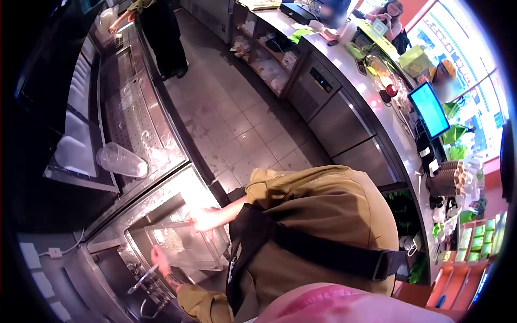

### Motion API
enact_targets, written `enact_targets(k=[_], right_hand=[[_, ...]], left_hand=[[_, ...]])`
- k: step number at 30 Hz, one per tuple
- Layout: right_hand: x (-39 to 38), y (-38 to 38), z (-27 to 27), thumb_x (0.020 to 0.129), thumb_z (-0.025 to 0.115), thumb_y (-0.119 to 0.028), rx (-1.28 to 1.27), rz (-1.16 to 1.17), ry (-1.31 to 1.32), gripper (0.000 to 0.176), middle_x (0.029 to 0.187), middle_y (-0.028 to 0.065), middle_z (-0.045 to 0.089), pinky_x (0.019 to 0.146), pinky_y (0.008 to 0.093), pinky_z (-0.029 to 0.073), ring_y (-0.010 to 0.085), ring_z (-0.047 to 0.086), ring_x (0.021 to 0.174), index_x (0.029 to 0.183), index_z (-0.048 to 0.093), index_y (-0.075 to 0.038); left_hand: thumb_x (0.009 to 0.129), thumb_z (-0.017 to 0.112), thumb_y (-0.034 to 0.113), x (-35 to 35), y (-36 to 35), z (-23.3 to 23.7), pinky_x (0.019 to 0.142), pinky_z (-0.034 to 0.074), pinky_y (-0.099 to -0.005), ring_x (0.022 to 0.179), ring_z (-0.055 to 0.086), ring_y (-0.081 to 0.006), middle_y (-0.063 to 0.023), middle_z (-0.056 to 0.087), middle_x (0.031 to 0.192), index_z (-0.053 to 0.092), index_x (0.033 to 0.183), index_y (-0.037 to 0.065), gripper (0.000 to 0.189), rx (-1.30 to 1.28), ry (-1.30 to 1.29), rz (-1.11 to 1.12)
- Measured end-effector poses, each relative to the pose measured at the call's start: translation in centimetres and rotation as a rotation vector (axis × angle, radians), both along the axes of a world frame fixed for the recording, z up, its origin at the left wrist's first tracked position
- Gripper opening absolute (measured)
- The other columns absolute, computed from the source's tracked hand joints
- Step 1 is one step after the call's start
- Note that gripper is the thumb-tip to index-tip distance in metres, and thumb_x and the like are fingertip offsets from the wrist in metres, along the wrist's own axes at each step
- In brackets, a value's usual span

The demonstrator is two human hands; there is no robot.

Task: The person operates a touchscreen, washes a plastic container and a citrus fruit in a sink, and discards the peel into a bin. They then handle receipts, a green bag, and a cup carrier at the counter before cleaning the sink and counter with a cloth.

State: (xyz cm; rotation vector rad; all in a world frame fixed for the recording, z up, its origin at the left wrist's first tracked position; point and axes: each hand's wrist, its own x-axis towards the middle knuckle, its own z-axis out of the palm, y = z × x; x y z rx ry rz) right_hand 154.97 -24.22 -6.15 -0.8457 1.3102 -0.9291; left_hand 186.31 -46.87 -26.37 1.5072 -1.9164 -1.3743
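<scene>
In the head view, my right hand (203, 218) grips the upper edge of a clear rectangular plastic container (186, 245), which is tilted in a metal sink (139, 225). Below it, my left hand (160, 258) is close to the container's lower left side. Its fingers look curled, but what they hold, if anything, is not clear. A metal faucet (143, 280) stands right beside the left hand. Both arms are in olive sleeves, and a black strap crosses my body.
A clear plastic pitcher (123, 160) lies on its side on the perforated metal drainboard (129, 110). A person in dark clothing (161, 37) stands farther along that counter. Across the tiled floor (237, 118) is a service counter with a lit screen (428, 111) and stacked cups (447, 178).
</scene>
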Motion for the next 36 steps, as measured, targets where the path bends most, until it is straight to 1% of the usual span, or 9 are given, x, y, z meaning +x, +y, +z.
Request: enact_targets(k=[3, 8, 12, 20, 23, 26, 27, 29, 36], right_hand=[[0.8, 0.0, 1.0, 0.073, 0.052, 0.006, 0.008, 0.017, -0.057, 0.036, 0.073, 0.0219, 0.062, 0.043, 0.033, 0.052, 0.0266, 0.062, 0.05, 0.107, 0.048, 0.014], [2.7, -0.8, 1.8, 0.072, 0.052, 0.005, 0.04, -0.018, -0.04, 0.036, 0.067, 0.0225, 0.062, 0.038, 0.0331, 0.052, 0.0269, 0.062, 0.044, 0.106, 0.049, 0.015], [2.9, -0.7, 1.2, 0.072, 0.052, 0.005, -0.033, 0.067, 0.039, 0.035, 0.068, 0.0224, 0.063, 0.039, 0.0327, 0.052, 0.026, 0.062, 0.045, 0.106, 0.049, 0.015], [3.2, -1.1, 2.0, 0.069, 0.054, 0.003, -0.109, 0.061, 0.242, 0.036, 0.068, 0.0211, 0.064, 0.041, 0.0316, 0.053, 0.0232, 0.064, 0.049, 0.104, 0.053, 0.013], [3.7, -2.9, -3.2, 0.068, 0.057, 0.003, -0.202, 0.006, 0.328, 0.035, 0.074, 0.0197, 0.065, 0.04, 0.0326, 0.053, 0.0243, 0.064, 0.051, 0.103, 0.056, 0.011], [1.8, -1.4, 1.8, 0.067, 0.06, 0.002, 0.048, -0.092, 0.066, 0.037, 0.082, 0.0185, 0.065, 0.038, 0.0335, 0.053, 0.0244, 0.065, 0.055, 0.103, 0.057, 0.009], [1.8, -2.4, 0.0, 0.066, 0.061, 0.002, 0.037, -0.103, 0.086, 0.035, 0.088, 0.0183, 0.063, 0.035, 0.0333, 0.052, 0.0236, 0.066, 0.061, 0.101, 0.057, 0.009], [0.8, -2.4, -0.4, 0.073, 0.061, -0.005, -0.031, -0.085, 0.056, 0.028, 0.077, 0.014, 0.066, 0.046, 0.031, 0.055, 0.0195, 0.064, 0.066, 0.099, 0.06, 0.003], [-0.5, -13.1, -10.6, 0.077, 0.059, -0.011, -0.165, 0.067, 0.189, 0.02, 0.076, 0.0085, 0.066, 0.055, 0.0278, 0.051, 0.0141, 0.062, 0.067, 0.095, 0.067, -0.006]], left_hand=[[0.089, 0.057, 0.033, 0.6, -1.0, 0.8, 0.057, 0.038, -0.0224, 0.062, 0.044, -0.0062, 0.0017, 0.053, 0.068, 0.057, 0.074, 0.003, 0.034, 0.118, 0.108, 0.076], [0.082, 0.067, 0.035, 1.6, -2.3, 1.4, 0.047, 0.032, -0.0217, 0.052, 0.039, -0.0053, 0.0043, 0.047, 0.055, 0.05, 0.058, 0.008, 0.04, -0.065, 0.035, 0.016], [0.084, 0.064, 0.037, 1.2, -2.4, 2.1, 0.046, 0.026, -0.0236, 0.05, 0.031, -0.006, 0.0048, 0.04, 0.052, 0.041, 0.054, 0.01, 0.047, -0.068, 0.036, 0.066], [0.088, 0.055, 0.043, -1.6, -1.1, 4.3, 0.046, 0.022, -0.0284, 0.052, 0.025, -0.008, 0.0052, 0.029, 0.052, 0.035, 0.054, 0.009, 0.052, -0.069, -0.052, 0.095], [0.089, 0.056, 0.038, -0.9, -1.6, 3.5, 0.046, 0.023, -0.0277, 0.054, 0.027, -0.0071, 0.0058, 0.032, 0.055, 0.039, 0.056, 0.009, 0.047, -0.091, -0.057, -0.002], [0.09, 0.057, 0.034, 0.4, -2.4, 2.5, 0.048, 0.027, -0.0252, 0.057, 0.031, -0.0057, 0.0064, 0.038, 0.06, 0.044, 0.061, 0.008, 0.04, -0.02, -0.034, -0.063], [0.09, 0.057, 0.034, 1.1, -2.6, 2.1, 0.049, 0.029, -0.0244, 0.059, 0.033, -0.0053, 0.0064, 0.04, 0.062, 0.046, 0.063, 0.008, 0.039, 0.034, 0.007, -0.052], [0.089, 0.056, 0.033, 3.2, -1.6, 1.7, 0.051, 0.032, -0.0239, 0.061, 0.036, -0.0054, 0.0058, 0.043, 0.065, 0.049, 0.066, 0.008, 0.034, 0.142, 0.067, -0.035], [0.085, 0.055, 0.018, 8.4, 8.2, 11.5, 0.056, 0.039, -0.0255, 0.068, 0.047, -0.0092, 0.0013, 0.053, 0.074, 0.057, 0.077, 0.007, 0.014, 0.235, 0.17, -0.047]])
